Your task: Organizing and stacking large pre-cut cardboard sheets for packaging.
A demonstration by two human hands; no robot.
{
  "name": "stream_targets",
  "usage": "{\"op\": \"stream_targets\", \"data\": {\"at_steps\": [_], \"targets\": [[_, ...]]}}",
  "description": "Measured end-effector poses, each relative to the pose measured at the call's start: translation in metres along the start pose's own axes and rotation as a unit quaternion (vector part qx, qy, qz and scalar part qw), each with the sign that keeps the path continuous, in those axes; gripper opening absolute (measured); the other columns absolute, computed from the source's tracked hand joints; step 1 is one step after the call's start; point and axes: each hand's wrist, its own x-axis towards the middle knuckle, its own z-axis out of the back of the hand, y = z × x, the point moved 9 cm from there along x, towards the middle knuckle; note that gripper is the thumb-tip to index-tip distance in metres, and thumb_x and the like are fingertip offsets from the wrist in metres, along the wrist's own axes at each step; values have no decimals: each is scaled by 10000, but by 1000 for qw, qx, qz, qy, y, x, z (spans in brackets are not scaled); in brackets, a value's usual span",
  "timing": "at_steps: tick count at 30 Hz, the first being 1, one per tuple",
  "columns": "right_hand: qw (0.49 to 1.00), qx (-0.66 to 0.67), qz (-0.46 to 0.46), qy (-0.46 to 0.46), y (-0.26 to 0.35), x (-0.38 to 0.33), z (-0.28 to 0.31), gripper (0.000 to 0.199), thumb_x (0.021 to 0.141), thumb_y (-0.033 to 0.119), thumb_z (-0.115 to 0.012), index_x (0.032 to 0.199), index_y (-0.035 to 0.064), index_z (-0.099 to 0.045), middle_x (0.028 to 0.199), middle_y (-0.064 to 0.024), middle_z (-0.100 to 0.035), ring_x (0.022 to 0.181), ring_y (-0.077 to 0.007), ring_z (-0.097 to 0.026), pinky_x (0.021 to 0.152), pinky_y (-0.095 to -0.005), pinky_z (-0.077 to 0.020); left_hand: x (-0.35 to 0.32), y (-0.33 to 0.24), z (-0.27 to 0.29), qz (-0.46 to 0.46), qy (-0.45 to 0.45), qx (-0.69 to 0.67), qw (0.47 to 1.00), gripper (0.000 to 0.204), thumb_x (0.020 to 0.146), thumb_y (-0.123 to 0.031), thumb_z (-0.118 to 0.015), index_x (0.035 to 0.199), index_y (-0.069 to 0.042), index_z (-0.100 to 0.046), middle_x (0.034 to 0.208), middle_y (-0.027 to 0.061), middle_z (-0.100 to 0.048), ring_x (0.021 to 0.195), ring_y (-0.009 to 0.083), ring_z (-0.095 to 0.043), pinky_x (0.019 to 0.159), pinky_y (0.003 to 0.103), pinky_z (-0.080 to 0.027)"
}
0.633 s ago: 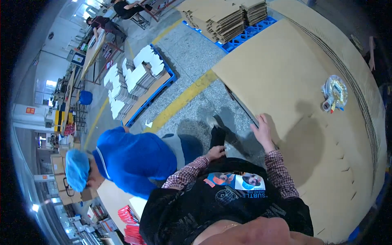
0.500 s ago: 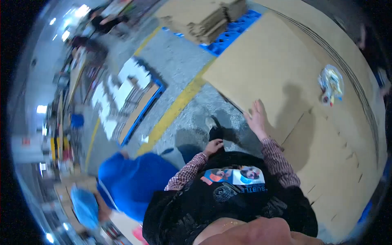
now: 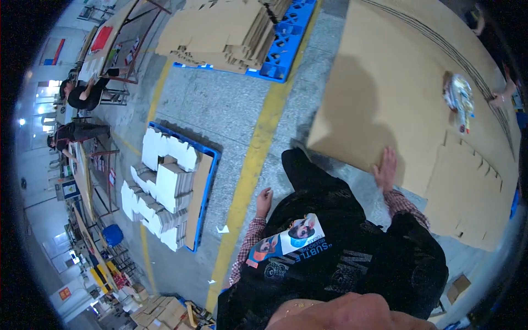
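Observation:
My right hand (image 3: 386,168) lies with outstretched fingers at the near edge of a large brown cardboard sheet (image 3: 407,71). My left hand (image 3: 264,202) hangs low beside my body above the floor, fingers loosely bent, and no object shows in it. On the big sheet, to the right of my right hand, rests a smaller cardboard piece with slots (image 3: 465,192). Farther off on the same sheet lies a clear plastic bag with small colourful things (image 3: 459,102). What the bag holds is too small to tell.
Flat cut cardboard (image 3: 214,27) is stacked on a blue pallet (image 3: 297,38) at the far side. White folded cartons (image 3: 173,187) stand on another pallet to the left. Another person's hand (image 3: 500,99) touches the sheets' far right edge. Two people work at tables on the left.
The view has swung, and the person in blue beside me has left the picture. My right hand has shifted along the big sheet's edge; my left has dropped away from my front.

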Motion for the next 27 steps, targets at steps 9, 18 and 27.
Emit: {"op": "stream_targets", "data": {"at_steps": [9,18,27], "targets": [[979,45,-145,-137,108,136,19,414,763,214,-509,1114,17,-411,1154,-152,-392,1075,-292,-346,907,-386,-266,151,10,122,15,60,-86,994,329,783,-257,-517,1018,-26,-522,792,107,-582,687,155,-552,583,261,-435],[768,600,-208,81,349,426,-167,424,737,308,-588,968,-38,-505,942,-99,-520,858,-149,-481,741,-283,-380,306,16,289,183,-13,-216,959,347,795,-317,-488,1010,-45,-504,739,12,-531,608,84,-492,474,200,-366],[615,699,-343,123,443,540,-270,685,692,354,-620,1184,-33,-342,1194,-158,-388,1117,-233,-348,909,-300,-274,453,3,310,219,21,-306,926,394,791,-288,-516,1053,-2,-447,837,81,-532,643,129,-510,431,216,-375]]}}
